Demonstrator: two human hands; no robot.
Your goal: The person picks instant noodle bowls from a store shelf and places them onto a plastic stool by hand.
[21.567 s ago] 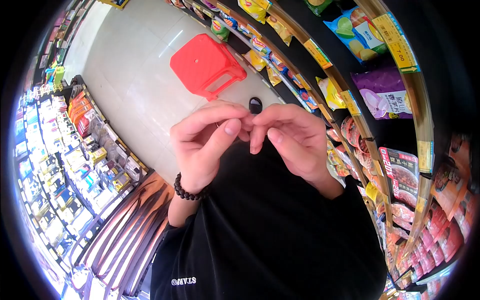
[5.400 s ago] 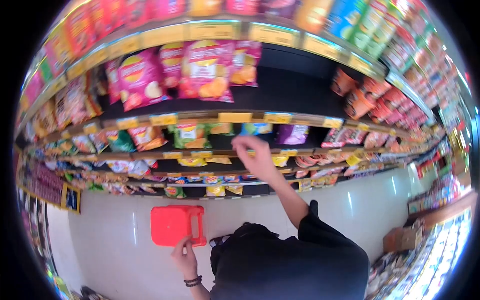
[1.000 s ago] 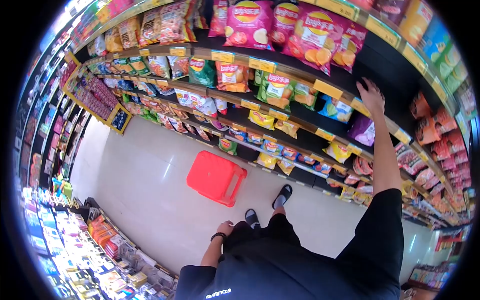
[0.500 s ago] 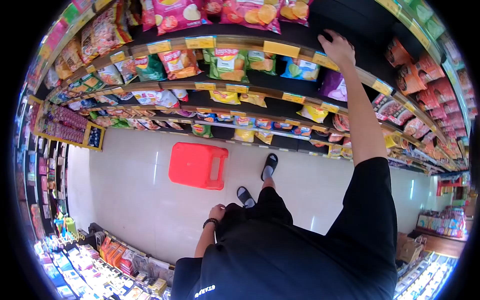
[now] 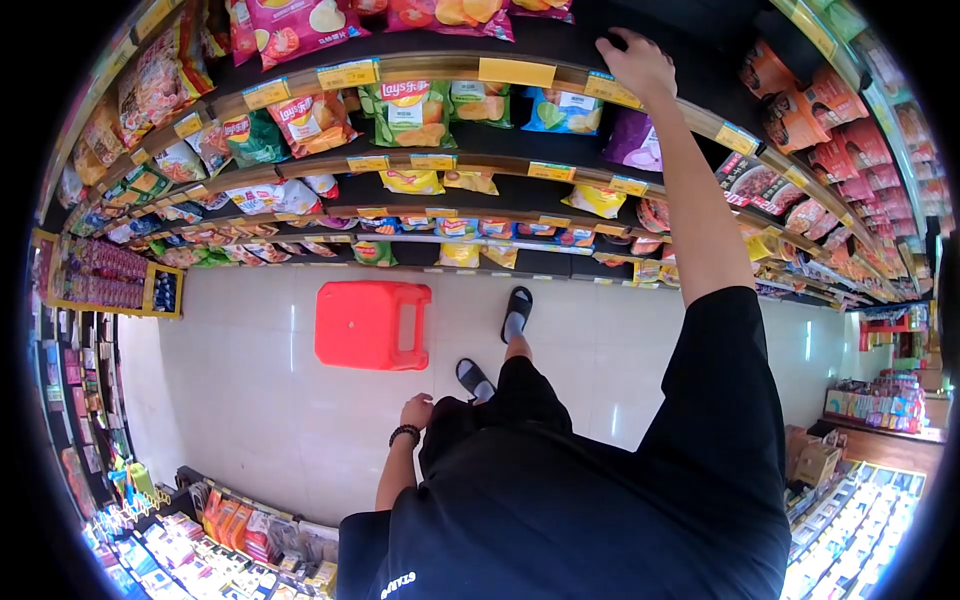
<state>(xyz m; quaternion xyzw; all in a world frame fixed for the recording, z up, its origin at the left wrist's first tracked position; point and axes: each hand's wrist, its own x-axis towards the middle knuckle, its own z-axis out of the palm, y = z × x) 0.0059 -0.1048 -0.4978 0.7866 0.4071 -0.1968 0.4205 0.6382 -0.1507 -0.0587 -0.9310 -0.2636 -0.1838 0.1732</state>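
Note:
My right hand (image 5: pixel 638 65) reaches up to the top shelf (image 5: pixel 560 45). Its fingers are apart and touch the dark shelf surface near the front edge, with nothing held. To its left lie pink chip bags (image 5: pixel 450 15). Below it, on the second shelf, are a purple bag (image 5: pixel 633 140), a blue chip bag (image 5: pixel 562 110) and a green Lay's bag (image 5: pixel 408 112). Down beside the black shorts hangs my left hand (image 5: pixel 416 410), loosely bent, with nothing visible in it and a dark beaded bracelet (image 5: pixel 405 434) at the wrist.
A red plastic stool (image 5: pixel 355 325) stands on the pale tiled floor (image 5: pixel 240 400), left of my feet. Orange and red noodle tubs (image 5: pixel 815 115) fill the shelves at right. A yellow-framed rack (image 5: pixel 110 275) is at far left. Low displays of small packets (image 5: pixel 240 525) stand behind me.
The view has shifted, so shelves and stool appear further left and slightly higher. My right hand stays at the top shelf edge. My left hand has come slightly away from the shorts.

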